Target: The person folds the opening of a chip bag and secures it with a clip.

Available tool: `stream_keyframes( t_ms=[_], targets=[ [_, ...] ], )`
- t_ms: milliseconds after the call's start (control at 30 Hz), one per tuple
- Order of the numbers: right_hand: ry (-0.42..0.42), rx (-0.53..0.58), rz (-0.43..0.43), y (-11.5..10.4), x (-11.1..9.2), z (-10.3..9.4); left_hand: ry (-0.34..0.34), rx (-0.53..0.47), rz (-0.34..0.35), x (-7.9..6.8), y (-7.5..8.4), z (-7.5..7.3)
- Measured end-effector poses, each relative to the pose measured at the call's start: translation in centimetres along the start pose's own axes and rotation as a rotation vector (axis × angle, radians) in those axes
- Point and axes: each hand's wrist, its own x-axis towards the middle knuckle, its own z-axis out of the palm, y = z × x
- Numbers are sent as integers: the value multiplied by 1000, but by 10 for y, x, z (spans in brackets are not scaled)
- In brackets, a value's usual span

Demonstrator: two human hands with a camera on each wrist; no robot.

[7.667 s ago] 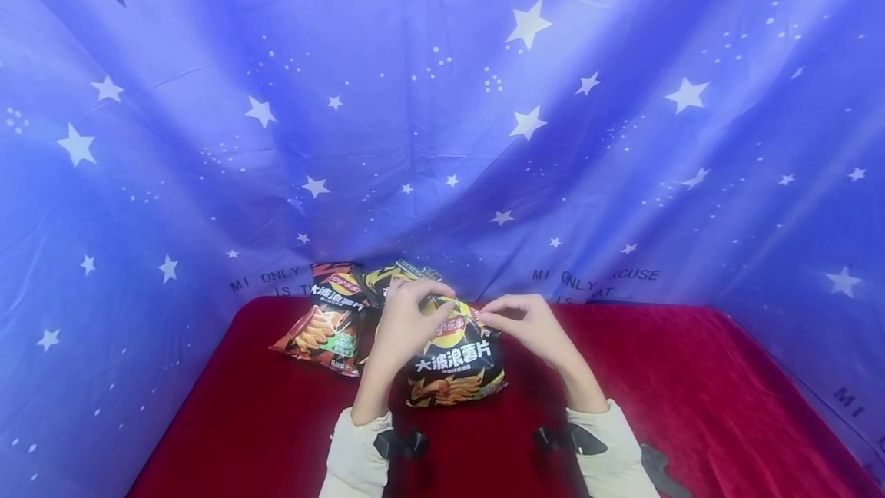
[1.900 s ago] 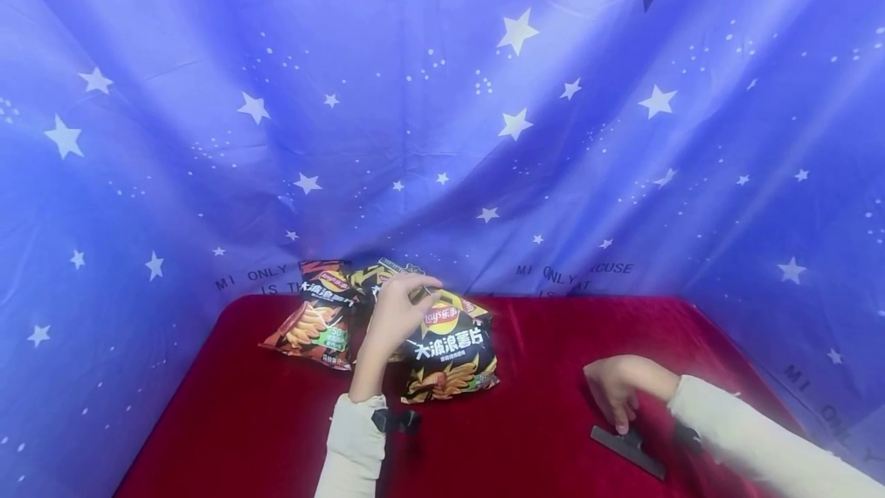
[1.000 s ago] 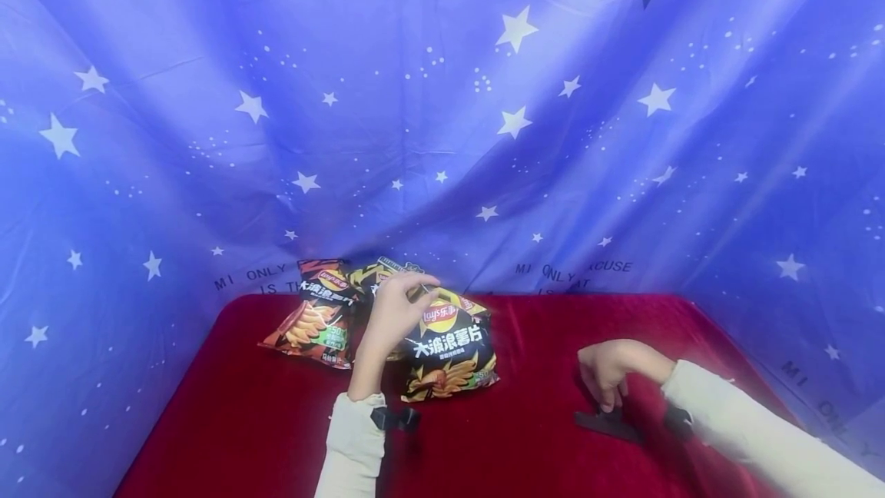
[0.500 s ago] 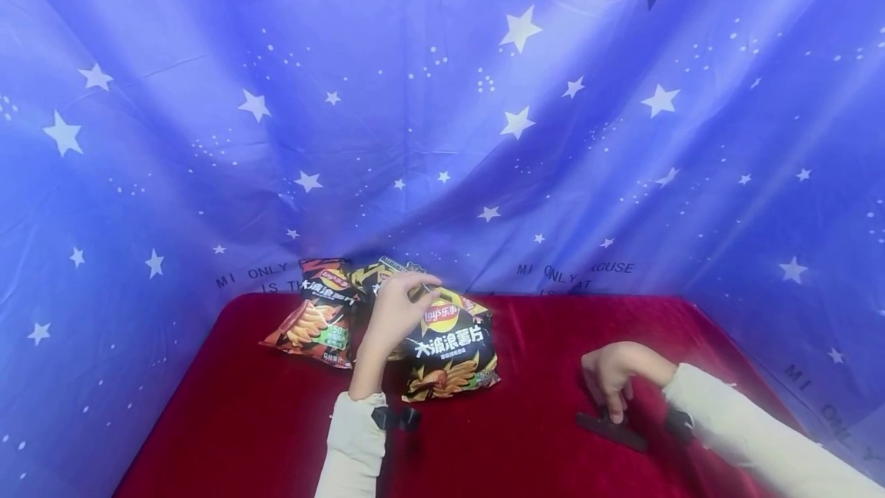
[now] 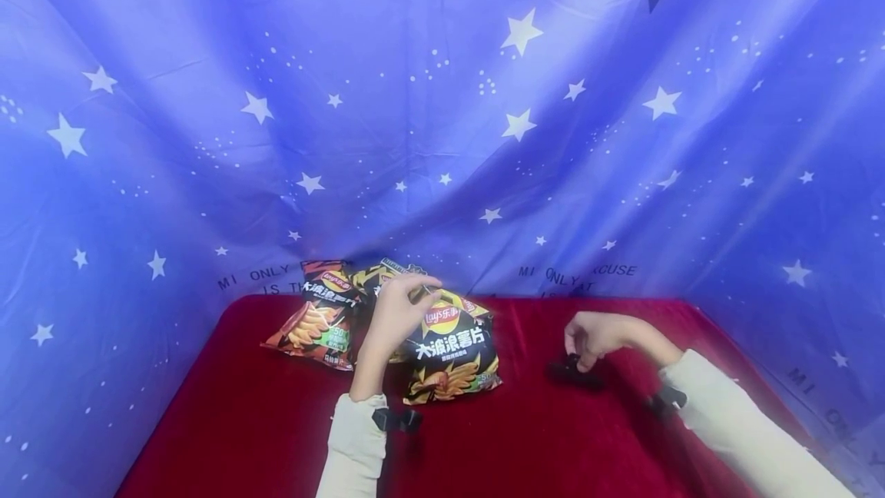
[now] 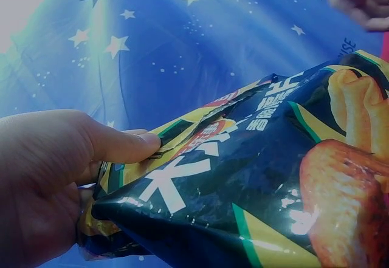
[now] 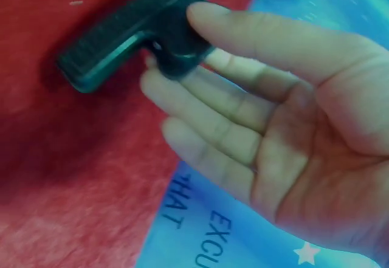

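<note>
My left hand (image 5: 396,315) pinches the folded top of a black and yellow bag of potato chips (image 5: 452,356). In the left wrist view the thumb (image 6: 127,145) lies over the fold, and the bag's top edge (image 6: 206,122) is doubled down. To the right, my right hand (image 5: 598,336) holds a black bag clip (image 5: 577,375) low over the red cloth. The right wrist view shows the clip's long bar (image 7: 109,43) and its grip between thumb and fingers.
A red and black chip bag (image 5: 321,321) lies at the left, with another yellow and black bag (image 5: 373,275) behind my left hand. Red velvet cloth (image 5: 539,444) covers the table. A blue starry curtain (image 5: 415,137) hangs behind and at both sides.
My right hand left the chip bag, went to the clip at the right, and has lifted it and brought it leftward and farther back. My left hand stays at the bag's top.
</note>
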Motion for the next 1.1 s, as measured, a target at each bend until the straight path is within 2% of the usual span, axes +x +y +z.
stream_keyframes(
  t_ms=[133,333,500,700,900,1100],
  targets=[
    [127,-13,-78,-1,11,-14,-4,-5,-9,1,-2,1],
    [332,-63,-123,-11,18,-31,2,0,-15,2,-4,2],
    [469,-11,-167,-24,19,-32,1,-4,-30,2,-5,3],
    [545,104,-205,-42,22,-25,-2,-16,-27,3,-5,2],
    [647,301,-226,-53,20,-21,-17,-22,-35,4,-5,3],
    [743,459,-307,-62,17,-13,-19,-24,-38,6,-5,2]
  ],
)
